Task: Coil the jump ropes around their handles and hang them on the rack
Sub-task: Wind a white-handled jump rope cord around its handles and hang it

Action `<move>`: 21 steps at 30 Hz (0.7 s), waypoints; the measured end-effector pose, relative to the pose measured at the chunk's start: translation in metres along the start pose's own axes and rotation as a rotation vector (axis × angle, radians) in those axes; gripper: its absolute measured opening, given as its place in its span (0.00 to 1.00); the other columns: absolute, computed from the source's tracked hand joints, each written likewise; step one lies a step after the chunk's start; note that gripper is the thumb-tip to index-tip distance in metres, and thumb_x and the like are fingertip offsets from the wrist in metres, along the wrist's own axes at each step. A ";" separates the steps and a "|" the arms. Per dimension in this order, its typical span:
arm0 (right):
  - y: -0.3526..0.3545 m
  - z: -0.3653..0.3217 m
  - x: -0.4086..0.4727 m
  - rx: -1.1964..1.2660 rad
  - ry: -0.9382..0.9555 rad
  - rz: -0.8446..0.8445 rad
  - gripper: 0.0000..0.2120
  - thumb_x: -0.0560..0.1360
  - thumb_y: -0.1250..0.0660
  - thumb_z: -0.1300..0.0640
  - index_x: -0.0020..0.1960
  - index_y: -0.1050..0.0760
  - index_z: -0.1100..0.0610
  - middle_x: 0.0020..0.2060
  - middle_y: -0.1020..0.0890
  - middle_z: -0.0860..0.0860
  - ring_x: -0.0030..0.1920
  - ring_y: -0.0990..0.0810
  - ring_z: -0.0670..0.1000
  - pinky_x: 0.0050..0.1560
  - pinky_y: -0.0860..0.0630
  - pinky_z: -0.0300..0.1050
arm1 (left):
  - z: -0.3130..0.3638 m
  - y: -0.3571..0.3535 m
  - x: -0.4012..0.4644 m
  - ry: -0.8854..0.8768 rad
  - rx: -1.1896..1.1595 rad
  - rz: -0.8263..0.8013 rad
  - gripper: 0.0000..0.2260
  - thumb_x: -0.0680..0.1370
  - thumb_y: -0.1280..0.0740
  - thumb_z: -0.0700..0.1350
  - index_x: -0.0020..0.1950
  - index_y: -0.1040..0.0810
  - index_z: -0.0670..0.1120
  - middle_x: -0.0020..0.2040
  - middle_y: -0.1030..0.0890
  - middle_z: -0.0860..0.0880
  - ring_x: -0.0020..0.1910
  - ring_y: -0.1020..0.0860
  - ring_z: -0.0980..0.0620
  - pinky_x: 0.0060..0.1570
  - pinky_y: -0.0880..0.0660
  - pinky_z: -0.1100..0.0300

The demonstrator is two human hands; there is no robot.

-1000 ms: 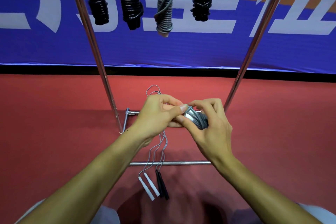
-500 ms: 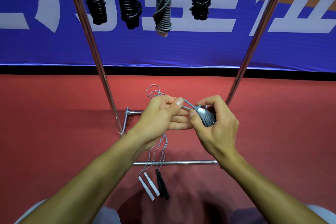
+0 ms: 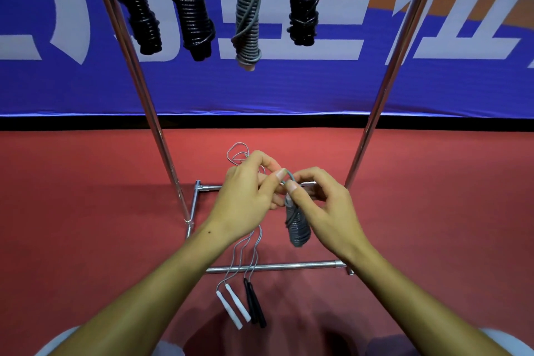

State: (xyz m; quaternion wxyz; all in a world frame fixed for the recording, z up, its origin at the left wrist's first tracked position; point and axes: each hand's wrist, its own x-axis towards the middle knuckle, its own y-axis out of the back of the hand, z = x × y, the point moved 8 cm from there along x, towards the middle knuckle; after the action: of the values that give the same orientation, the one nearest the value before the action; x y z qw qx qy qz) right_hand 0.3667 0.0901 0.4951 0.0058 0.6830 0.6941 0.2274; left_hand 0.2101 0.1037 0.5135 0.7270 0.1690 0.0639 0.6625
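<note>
Seen from the head camera, a coiled grey jump rope (image 3: 297,225) is held upright between both hands above the red floor (image 3: 86,211), inside the metal rack (image 3: 156,124). Its top loop is pinched by the left hand (image 3: 245,199) and by the thumb and forefinger of the right hand (image 3: 326,205). Four wound ropes (image 3: 247,17) hang above; loose ropes with white and black handles (image 3: 241,303) lie below.

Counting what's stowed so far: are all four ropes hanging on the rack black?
No: three hanging coils are black, but the third from the left is a grey coil.
</note>
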 end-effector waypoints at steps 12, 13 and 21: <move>0.035 -0.001 0.002 0.102 -0.033 0.172 0.03 0.77 0.25 0.60 0.49 0.12 0.57 0.44 0.13 0.48 0.45 0.15 0.45 0.47 0.23 0.38 | 0.015 -0.012 0.005 -0.178 -0.058 0.058 0.03 0.80 0.26 0.40 0.50 0.19 0.45 0.46 0.14 0.51 0.47 0.15 0.52 0.51 0.16 0.46; 0.037 -0.001 0.001 0.112 -0.044 0.185 0.03 0.77 0.25 0.60 0.50 0.12 0.56 0.44 0.13 0.48 0.45 0.15 0.46 0.48 0.20 0.43 | 0.018 -0.013 0.005 -0.188 -0.080 0.065 0.04 0.79 0.25 0.39 0.50 0.18 0.44 0.47 0.13 0.50 0.47 0.15 0.53 0.51 0.17 0.50; 0.052 -0.025 -0.007 0.263 -0.035 0.224 0.04 0.79 0.27 0.60 0.51 0.13 0.58 0.44 0.11 0.51 0.50 0.13 0.57 0.55 0.17 0.62 | 0.050 -0.013 -0.002 -0.255 -0.102 0.124 0.06 0.78 0.26 0.34 0.50 0.17 0.44 0.45 0.14 0.52 0.46 0.16 0.57 0.49 0.22 0.66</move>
State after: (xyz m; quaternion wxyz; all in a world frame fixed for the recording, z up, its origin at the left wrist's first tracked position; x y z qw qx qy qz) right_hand 0.4083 0.0740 0.5326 -0.0970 0.7549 0.6372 0.1217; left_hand 0.2382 0.0933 0.5554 0.6947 0.2184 -0.0733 0.6815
